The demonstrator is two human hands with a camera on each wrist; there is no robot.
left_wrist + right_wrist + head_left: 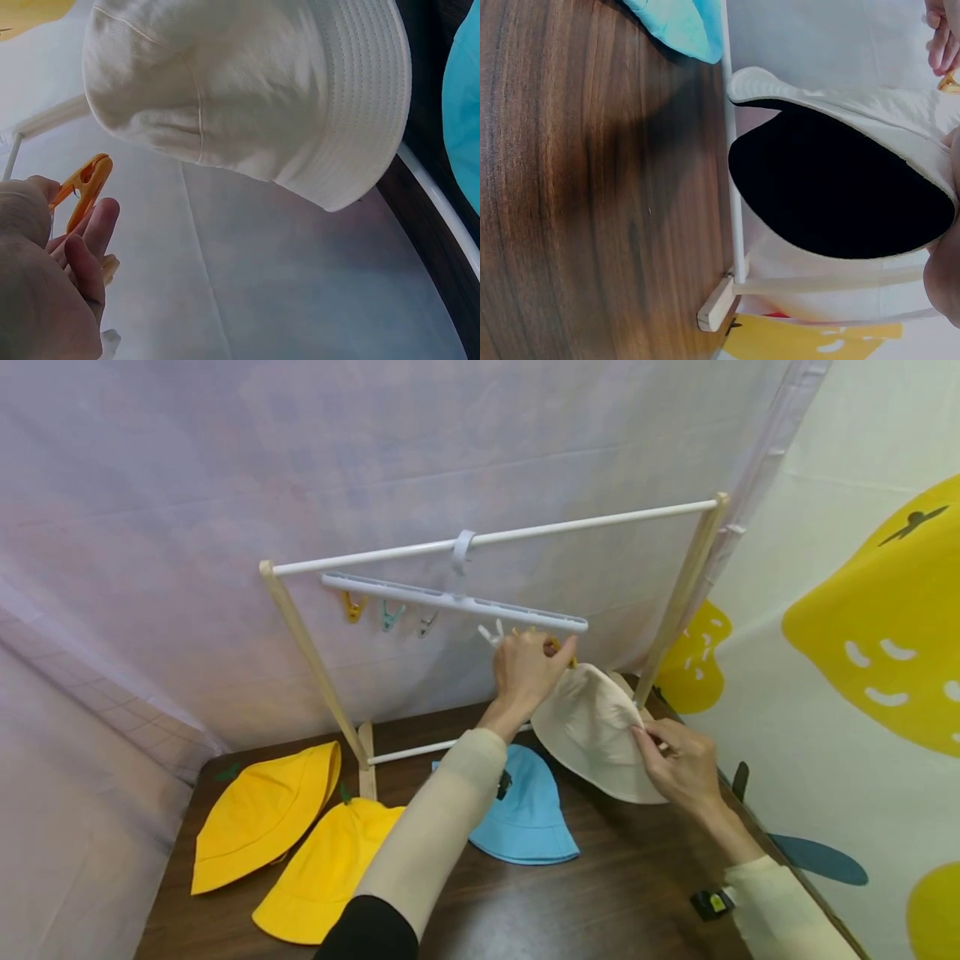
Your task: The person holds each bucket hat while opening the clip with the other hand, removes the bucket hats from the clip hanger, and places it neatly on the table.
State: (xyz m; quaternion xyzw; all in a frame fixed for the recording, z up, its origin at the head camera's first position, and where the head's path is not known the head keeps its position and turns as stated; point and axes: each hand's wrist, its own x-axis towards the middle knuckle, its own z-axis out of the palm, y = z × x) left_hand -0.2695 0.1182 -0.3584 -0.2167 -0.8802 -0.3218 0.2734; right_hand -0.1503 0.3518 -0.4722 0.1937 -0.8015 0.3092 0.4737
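A cream bucket hat (588, 735) hangs from my right hand (682, 768), which pinches its brim between thumb and fingers. The hat is tilted, and its black lining (840, 187) shows in the right wrist view. My left hand (521, 672) is under the right end of the white clip hanger (450, 600). It pinches an orange clothespin (90, 184) between thumb and fingers. In the left wrist view the clothespin's free end lies apart from the hat, close to its crown.
The hanger hooks over the white rail of a wooden-sided rack (315, 668). A white clip (491, 632), a teal clip (391, 615) and others hang along it. On the brown table (600, 893) lie a blue hat (528, 810) and two yellow hats (262, 814). A patterned cloth wall (847, 727) stands right.
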